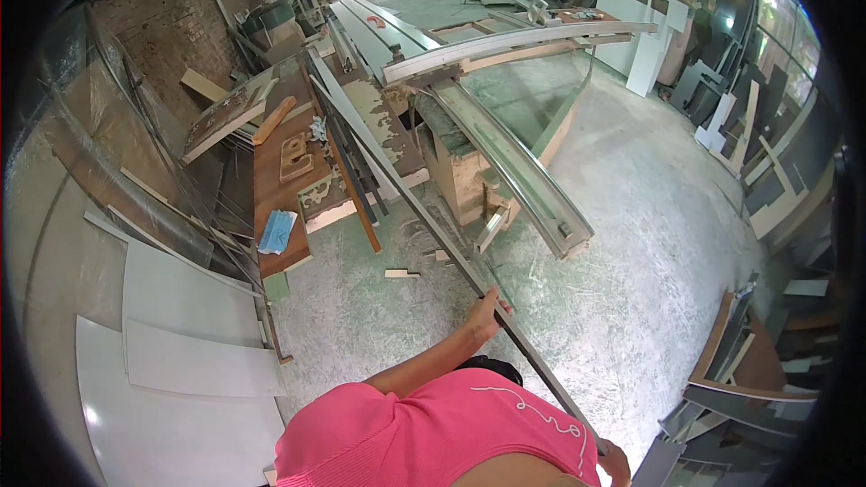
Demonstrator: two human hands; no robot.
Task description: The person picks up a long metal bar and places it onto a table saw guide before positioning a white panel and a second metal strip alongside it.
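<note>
A long, narrow grey strip (442, 241) runs slantwise from the worktable down past my body. My left hand (487, 314) is wrapped round it in front of my torso, the arm reaching forward. Farther back along the strip, my right hand (614, 462) grips it low at my side, partly cut off by the frame edge. The far end of the strip lies over the worktable (388, 131), beside several dark strips (354, 158). Whether it is metal or edged board I cannot tell.
A sliding table saw with a curved-looking metal rail (523, 47) and a long carriage beam (514, 167) stands ahead. On the left, a brown board (280, 203) bears a blue mask-like item (278, 232). White panels (194, 307) lean at left. Offcuts (401, 274) lie on the floor; sheets are stacked along the right.
</note>
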